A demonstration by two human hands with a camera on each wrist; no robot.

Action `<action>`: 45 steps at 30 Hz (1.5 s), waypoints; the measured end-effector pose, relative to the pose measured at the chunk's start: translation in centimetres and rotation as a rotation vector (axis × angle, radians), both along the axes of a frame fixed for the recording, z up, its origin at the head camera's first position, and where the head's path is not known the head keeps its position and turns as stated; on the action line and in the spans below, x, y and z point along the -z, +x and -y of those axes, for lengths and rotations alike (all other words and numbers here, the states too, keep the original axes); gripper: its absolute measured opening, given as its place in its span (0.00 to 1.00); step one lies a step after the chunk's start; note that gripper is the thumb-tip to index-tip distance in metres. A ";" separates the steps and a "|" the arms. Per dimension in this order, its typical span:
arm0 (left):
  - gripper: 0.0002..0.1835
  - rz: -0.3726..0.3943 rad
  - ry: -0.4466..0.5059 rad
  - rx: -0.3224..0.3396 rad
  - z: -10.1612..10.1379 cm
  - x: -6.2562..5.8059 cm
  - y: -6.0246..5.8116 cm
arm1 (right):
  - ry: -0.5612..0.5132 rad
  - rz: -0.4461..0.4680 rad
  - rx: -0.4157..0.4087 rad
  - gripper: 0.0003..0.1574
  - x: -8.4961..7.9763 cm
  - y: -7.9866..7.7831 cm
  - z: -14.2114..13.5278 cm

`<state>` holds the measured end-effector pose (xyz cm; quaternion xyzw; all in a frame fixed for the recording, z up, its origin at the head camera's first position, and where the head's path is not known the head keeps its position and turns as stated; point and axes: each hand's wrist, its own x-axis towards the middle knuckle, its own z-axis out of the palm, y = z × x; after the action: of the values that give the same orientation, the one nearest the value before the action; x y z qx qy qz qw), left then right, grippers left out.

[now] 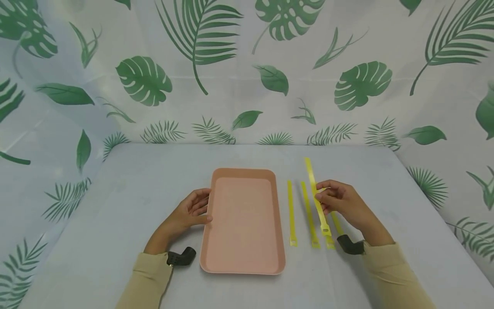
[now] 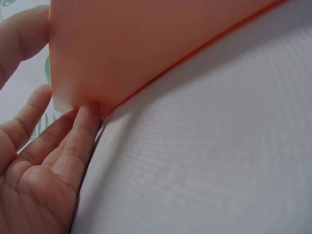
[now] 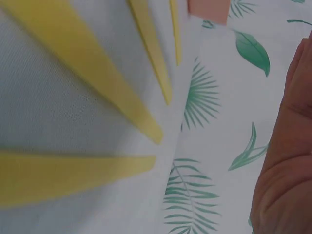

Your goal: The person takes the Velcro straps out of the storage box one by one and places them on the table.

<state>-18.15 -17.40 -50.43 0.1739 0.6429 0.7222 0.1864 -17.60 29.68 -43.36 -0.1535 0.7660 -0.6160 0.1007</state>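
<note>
A shallow pink tray (image 1: 243, 223) lies on the table with nothing on it. My left hand (image 1: 193, 209) holds its left side, thumb on the rim and fingers against the outer wall (image 2: 107, 58). Right of the tray, my right hand (image 1: 343, 201) pinches a yellow strap-type cable tie (image 1: 310, 169) between thumb and fingers, its slotted head pointing towards me. Under and beside that hand lie several more yellow cable ties (image 1: 291, 210), roughly side by side. Close up, the right wrist view shows these lying ties (image 3: 97, 73); the held one cannot be made out there.
A pale cloth covers the table (image 1: 115, 223). Behind and at both sides hangs a white curtain with green leaf prints (image 1: 231, 98). Each wrist carries a small black device, the left one (image 1: 181, 256) near the tray and the right one (image 1: 350, 244) near the ties.
</note>
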 end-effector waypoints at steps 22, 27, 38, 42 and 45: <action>0.49 0.014 0.003 -0.006 -0.1 -0.2 0.1 | 0.214 0.043 0.037 0.16 -0.3 0.3 -4.7; 0.50 0.015 -0.003 -0.006 -0.1 -0.1 0.1 | 0.252 0.085 0.056 0.19 -0.1 0.2 -5.5; 0.49 0.006 -0.012 -0.007 -0.1 -0.1 0.0 | 0.335 0.177 0.086 0.25 0.2 -0.1 -6.7; 0.49 0.014 -0.009 -0.009 0.0 0.0 0.0 | 0.352 0.201 0.097 0.26 0.4 -0.1 -7.0; 0.49 0.017 -0.009 -0.012 0.0 -0.1 0.0 | 0.356 0.215 0.099 0.26 0.6 0.0 -7.4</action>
<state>-18.11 -17.40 -50.38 0.1631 0.6456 0.7218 0.1885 -17.61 37.05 -43.96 -0.0288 0.8543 -0.4879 0.1768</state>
